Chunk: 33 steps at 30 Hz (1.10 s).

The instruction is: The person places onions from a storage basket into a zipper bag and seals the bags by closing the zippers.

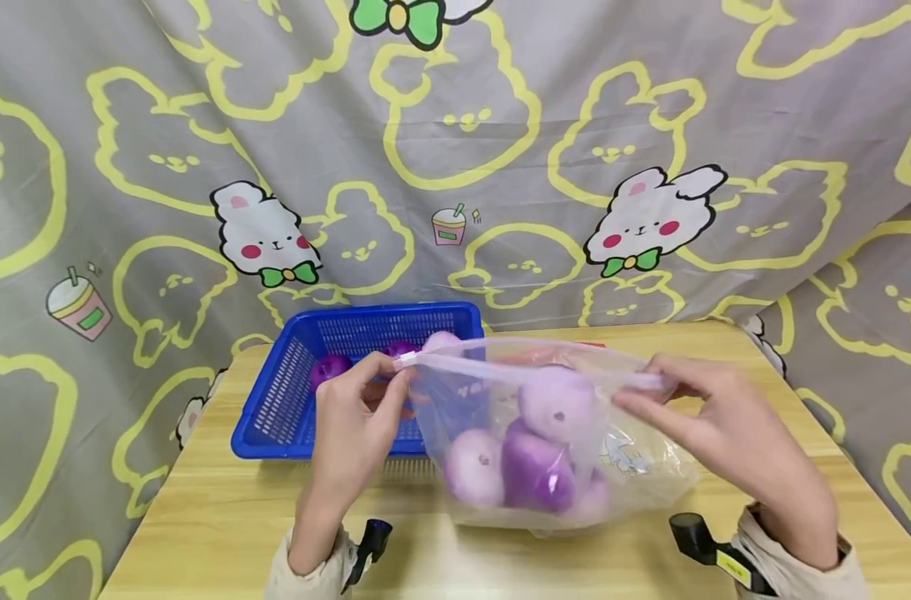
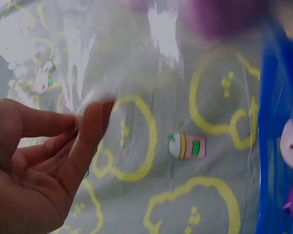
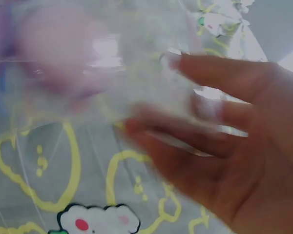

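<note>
A clear zip bag (image 1: 643, 492) with a slider hangs between the two hands, its mouth uppermost. Inside it lie several round, fruit-like things, some pale lilac (image 1: 476, 467) with a small dimple, one glossy dark purple (image 1: 533, 471). My left hand (image 1: 361, 417) pinches the left end of the zip strip by the white slider (image 1: 407, 360); the left wrist view shows thumb and finger meeting on the film. At the strip's other end, my right hand (image 1: 725, 425) holds the bag between thumb and fingers, blurred in the right wrist view.
A blue plastic basket (image 1: 275, 450) stands behind the left hand, partly covered by the bag. Purple round things (image 1: 329, 369) and a pale one (image 1: 442, 340) are in it. Beneath is a wooden table (image 1: 200, 517); a patterned curtain (image 1: 500, 167) hangs behind.
</note>
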Motion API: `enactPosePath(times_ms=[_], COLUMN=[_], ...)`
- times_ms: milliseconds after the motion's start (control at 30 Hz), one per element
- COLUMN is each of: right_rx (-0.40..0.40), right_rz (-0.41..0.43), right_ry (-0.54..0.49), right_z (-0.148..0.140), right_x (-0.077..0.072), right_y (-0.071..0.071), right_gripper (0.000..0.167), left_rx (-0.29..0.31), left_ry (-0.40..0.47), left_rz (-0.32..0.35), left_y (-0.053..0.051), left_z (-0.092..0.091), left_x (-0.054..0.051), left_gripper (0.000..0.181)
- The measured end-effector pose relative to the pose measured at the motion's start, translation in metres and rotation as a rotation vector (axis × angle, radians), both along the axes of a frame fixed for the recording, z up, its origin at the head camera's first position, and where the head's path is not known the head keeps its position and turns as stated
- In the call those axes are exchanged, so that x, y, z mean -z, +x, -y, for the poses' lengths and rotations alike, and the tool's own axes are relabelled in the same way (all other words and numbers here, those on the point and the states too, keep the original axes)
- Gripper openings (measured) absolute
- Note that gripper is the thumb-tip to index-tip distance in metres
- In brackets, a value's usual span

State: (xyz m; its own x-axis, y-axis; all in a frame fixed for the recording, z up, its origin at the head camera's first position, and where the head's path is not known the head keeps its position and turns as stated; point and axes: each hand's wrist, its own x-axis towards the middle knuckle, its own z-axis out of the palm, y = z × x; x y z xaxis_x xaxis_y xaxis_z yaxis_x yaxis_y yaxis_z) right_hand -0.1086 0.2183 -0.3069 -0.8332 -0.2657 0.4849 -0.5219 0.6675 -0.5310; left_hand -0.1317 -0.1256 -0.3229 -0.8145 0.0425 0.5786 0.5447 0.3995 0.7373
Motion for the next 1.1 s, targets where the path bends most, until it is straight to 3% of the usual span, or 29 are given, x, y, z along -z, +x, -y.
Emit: enactPosePath(times_ms=[100,200,267,367,467,567,733,833,967,1100], right_rx=[0.069,0.069,0.070,0.087,0.086,-0.002,-0.308,-0.357,-0.245,-0.200], right_rz=[-0.057,-0.023,-0.020,-0.106,-0.243,-0.362,-0.493,-0.440,-0.374,-0.373], right_ry=[-0.090,-0.030,0.038,0.103,0.069,-0.010,-0.078,0.009,0.117,0.098], right_z=[0.001,0.001,0.000,0.005,0.024,0.053,0.103,0.123,0.133,0.134], right_x=[0.002,0.006,0.009,0.012,0.005,-0.007,-0.014,-0.012,-0.008,-0.007], right_y=[-0.007,-0.017,-0.023,-0.027,-0.020,0.001,0.034,0.037,0.030,0.021], right_gripper=[0.025,0.016,0.021,0.040,0.052,0.039,0.040,0.040,0.042,0.033], left_rx=[-0.008,0.034,0.089,0.172,0.199,0.195,0.180,0.171,0.185,0.194], left_ry=[-0.018,-0.062,-0.119,-0.195,-0.228,-0.272,-0.394,-0.426,-0.421,-0.408], left_rz=[0.029,0.053,0.069,0.066,0.029,-0.034,-0.125,-0.148,-0.180,-0.208], left_y=[0.000,0.000,-0.002,-0.001,0.003,0.008,0.019,0.025,0.032,0.035], left_z=[0.005,0.005,0.001,-0.007,-0.015,-0.021,-0.026,-0.027,-0.026,-0.023], left_x=[-0.001,0.000,0.002,0.005,0.005,0.004,0.003,0.001,-0.002,-0.007], left_gripper=[0.010,0.012,0.012,0.012,0.012,0.011,0.010,0.009,0.009,0.010])
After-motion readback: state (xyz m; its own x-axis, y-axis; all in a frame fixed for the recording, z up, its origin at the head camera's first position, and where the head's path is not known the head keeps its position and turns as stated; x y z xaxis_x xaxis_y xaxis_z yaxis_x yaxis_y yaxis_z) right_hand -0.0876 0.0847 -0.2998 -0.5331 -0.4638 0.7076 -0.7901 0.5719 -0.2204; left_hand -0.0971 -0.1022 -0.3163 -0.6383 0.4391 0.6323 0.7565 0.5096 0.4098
